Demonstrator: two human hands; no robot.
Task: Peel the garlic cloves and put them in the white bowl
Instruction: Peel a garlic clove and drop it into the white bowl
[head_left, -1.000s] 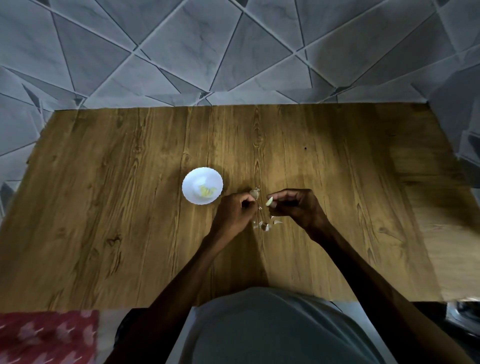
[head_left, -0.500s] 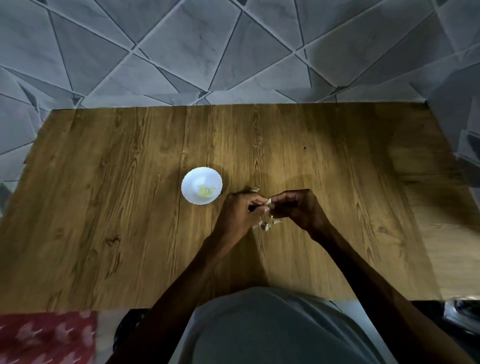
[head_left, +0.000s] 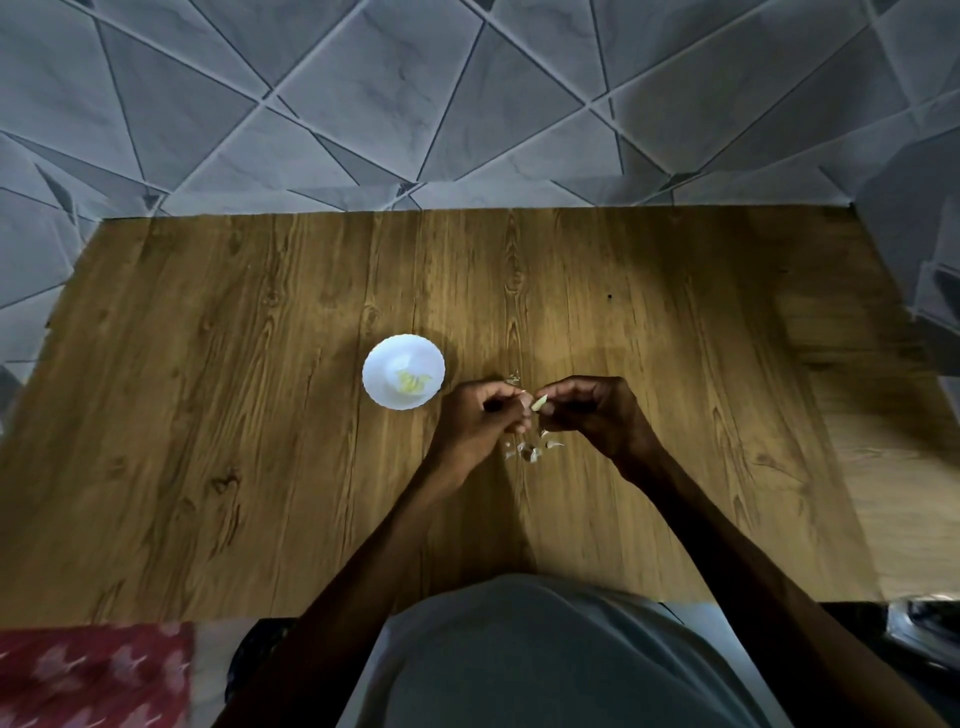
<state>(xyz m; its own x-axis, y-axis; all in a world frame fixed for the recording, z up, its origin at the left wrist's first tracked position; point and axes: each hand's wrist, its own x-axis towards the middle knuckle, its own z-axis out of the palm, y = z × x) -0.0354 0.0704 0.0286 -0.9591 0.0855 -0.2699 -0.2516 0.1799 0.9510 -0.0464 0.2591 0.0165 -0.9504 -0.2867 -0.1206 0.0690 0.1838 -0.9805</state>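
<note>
Left hand (head_left: 480, 421) and right hand (head_left: 597, 415) both pinch one garlic clove (head_left: 540, 402) beside the white bowl (head_left: 379, 382), midway on the desk (head_left: 234, 467); its edges lie well off.

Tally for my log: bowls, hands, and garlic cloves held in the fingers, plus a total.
White bowl: 1
Left hand, right hand: 2
Garlic clove, held: 1
Total: 4
Bowl contents and peel scraps: too blurred to count.

A garlic clove (head_left: 540, 401) shows only its pale tip past the right hand (head_left: 597, 410). Pieces (head_left: 413, 382) in the white bowl (head_left: 376, 358) and skin scraps (head_left: 531, 453) are too small to count. A blurred red cloth (head_left: 88, 675) runs off the corner.
</note>
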